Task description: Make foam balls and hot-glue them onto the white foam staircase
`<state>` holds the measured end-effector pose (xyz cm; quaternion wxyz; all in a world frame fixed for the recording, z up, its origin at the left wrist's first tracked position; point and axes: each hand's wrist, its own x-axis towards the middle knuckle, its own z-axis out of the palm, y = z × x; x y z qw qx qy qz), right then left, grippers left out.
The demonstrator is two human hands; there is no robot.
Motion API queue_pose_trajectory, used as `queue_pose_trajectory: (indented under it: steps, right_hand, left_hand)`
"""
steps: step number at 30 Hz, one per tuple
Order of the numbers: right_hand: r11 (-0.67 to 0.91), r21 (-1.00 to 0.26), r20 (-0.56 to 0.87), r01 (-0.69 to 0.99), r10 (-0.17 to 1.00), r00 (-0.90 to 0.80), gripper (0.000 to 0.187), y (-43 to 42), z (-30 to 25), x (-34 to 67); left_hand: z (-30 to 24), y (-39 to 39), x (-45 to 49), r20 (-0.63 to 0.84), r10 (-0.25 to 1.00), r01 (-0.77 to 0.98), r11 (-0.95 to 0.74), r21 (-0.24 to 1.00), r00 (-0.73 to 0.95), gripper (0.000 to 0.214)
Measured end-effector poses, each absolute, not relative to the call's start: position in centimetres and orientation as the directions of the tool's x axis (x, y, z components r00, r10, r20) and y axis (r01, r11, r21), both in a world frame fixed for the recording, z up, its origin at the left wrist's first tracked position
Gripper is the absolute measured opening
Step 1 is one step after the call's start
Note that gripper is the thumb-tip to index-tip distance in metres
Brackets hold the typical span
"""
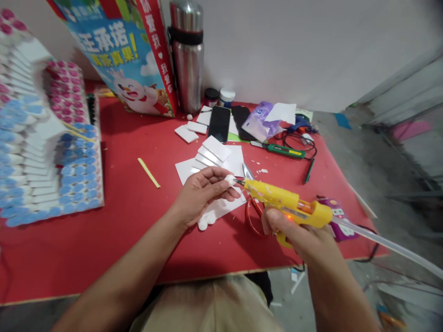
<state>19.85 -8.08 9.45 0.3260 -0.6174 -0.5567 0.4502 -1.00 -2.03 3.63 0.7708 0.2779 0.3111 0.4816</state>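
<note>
Between the thumb and fingers of my left hand (207,189) is a small white rounded piece (230,180). My right hand (294,233) is wrapped round the handle of a yellow glue gun (273,196), whose nozzle touches or nearly touches the white piece. A long clear glue stick (380,240) sticks out of its back, and a small light glows on its side. Under my left hand lies a white strip (221,208) with white round pieces (206,221) along its near end. Red-handled scissors (254,216) lie partly hidden behind the glue gun.
On the red table (138,244) stand a model with blue and pink rounds (79,166), a printed bag (128,60) and a steel flask (188,60). White cards (214,150), a phone (219,123), a green-handled tool (285,151) and a purple packet (261,121) lie beyond my hands.
</note>
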Motion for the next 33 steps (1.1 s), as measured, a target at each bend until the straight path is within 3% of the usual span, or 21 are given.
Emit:
queue_pose_trajectory:
  steps: [12,33]
  right_hand:
    - [-0.176,-0.878,-0.196,0.446,0.981,0.0,0.037,-7.92,10.03,19.19]
    - [-0.06,-0.838,-0.11,0.542,0.992,-0.061,0.04,-8.49,9.52,19.61]
  left_hand:
    - [3.38,-2.09,-1.02,-0.19,0.93,-0.56,0.343,0.754,0.313,0.027]
    - [3.62,-1.99,-0.71,-0.243,0.935,-0.645,0.355,0.677,0.259,0.028]
